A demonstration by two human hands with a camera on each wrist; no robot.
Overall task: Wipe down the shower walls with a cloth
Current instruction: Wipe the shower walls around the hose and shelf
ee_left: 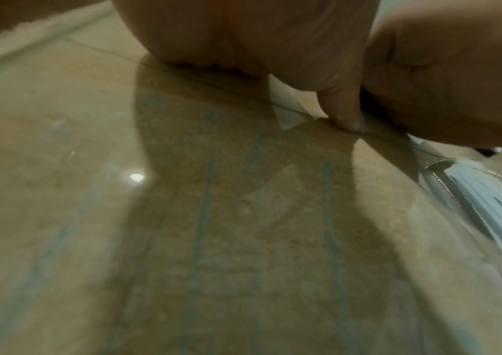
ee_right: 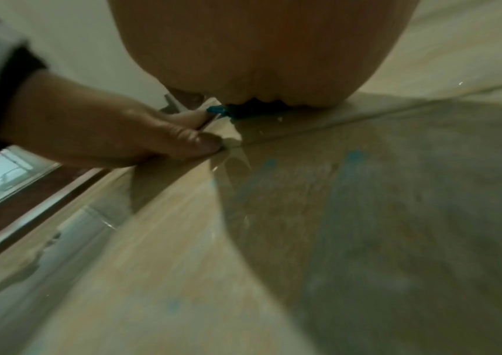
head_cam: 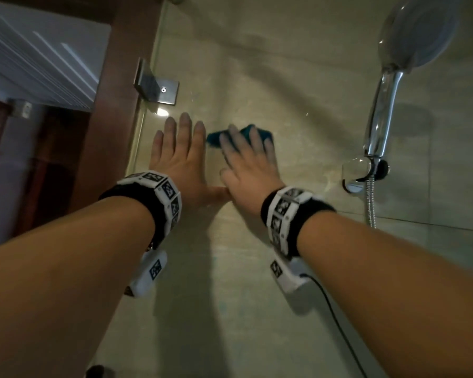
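A blue cloth (head_cam: 216,136) lies flat against the beige tiled shower wall (head_cam: 271,77). My right hand (head_cam: 246,156) presses it to the wall with straight, spread fingers; only the cloth's upper edge shows past the fingertips. In the right wrist view a sliver of the blue cloth (ee_right: 217,111) peeks out under my palm. My left hand (head_cam: 180,148) lies flat on the wall just left of the cloth, fingers straight, its thumb touching the right hand's thumb. Faint blue streaks (ee_left: 204,192) run down the wet tile below my hands.
A chrome hand shower (head_cam: 418,34) sits in its wall bracket (head_cam: 363,170) at the right, its metal hose (head_cam: 370,203) hanging down. At the left is a glass panel edge (head_cam: 139,137) with a metal hinge clamp (head_cam: 156,87), and a brown door frame (head_cam: 115,105) beyond.
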